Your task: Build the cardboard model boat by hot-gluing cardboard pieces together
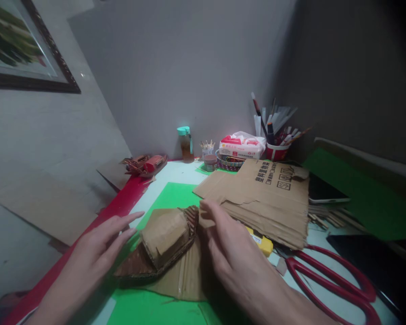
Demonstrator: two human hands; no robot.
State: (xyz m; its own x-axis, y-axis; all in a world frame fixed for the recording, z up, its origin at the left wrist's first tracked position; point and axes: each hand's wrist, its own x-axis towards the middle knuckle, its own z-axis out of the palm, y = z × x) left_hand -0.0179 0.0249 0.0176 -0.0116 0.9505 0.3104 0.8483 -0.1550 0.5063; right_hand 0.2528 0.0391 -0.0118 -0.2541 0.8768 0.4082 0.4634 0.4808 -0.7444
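1. Head view: model (pixel 167 232), brown card with a pointed end, sits low in the frame, left of centre, between both hands. Pointed end aims lower left.
2. Left hand (pixel 96 243): beside the model's left flank. Fingers open and spread, nothing gripped; a gap shows to the card.
3. Right hand (pixel 230 246): at the model's right end. Fingers bent, tips by a small fold of card (pixel 206 215). Cannot tell whether they pinch it or only rest there.
4. Under the model, a loose brown piece (pixel 186 284), and under that a green sheet (pixel 138 304), lying on the white surface (pixel 179 174). Sheet probably there to shield the surface; hands on either side would steady a light, uneven body.
5. Right of centre: cardboard stack (pixel 277 201), printed piece uppermost. Looks like stock laid within reach of the right hand. Yellow tool (pixel 265 246) partly beneath its near edge.
6. Lower right: scissors (pixel 292 262), red handles towards the wearer, a placing that suits an easy pick-up. Dark tablet (pixel 368 257) beyond them, at the right.
7. Along the wall, mid frame: bottle (pixel 186 148), tissues (pixel 242 146), pen cup (pixel 277 152). Likely set back to leave working room.
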